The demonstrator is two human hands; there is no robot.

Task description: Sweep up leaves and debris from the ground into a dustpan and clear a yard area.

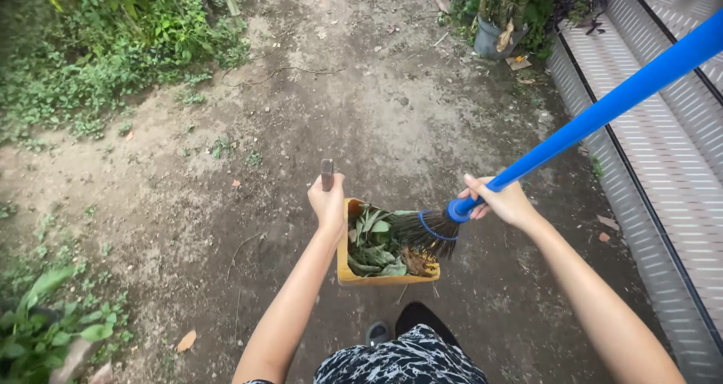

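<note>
Left hand (328, 201) grips dustpan (354, 277) handle; leaves (374, 241) lie just right.

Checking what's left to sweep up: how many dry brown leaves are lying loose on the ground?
4 clearly: one by the left plants, one left of the dustpan hand, two beside the metal ramp. More may hide among the weeds.

Left hand (329, 203) gripping dustpan (385, 248), right hand (506, 202) broom (572, 132)

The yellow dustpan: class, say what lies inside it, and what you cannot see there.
Inside the yellow dustpan lie green leaves and some brown ones. The broom's dark bristles press in from the right, covering part of the pile. The pan's floor beneath is hidden.
</note>
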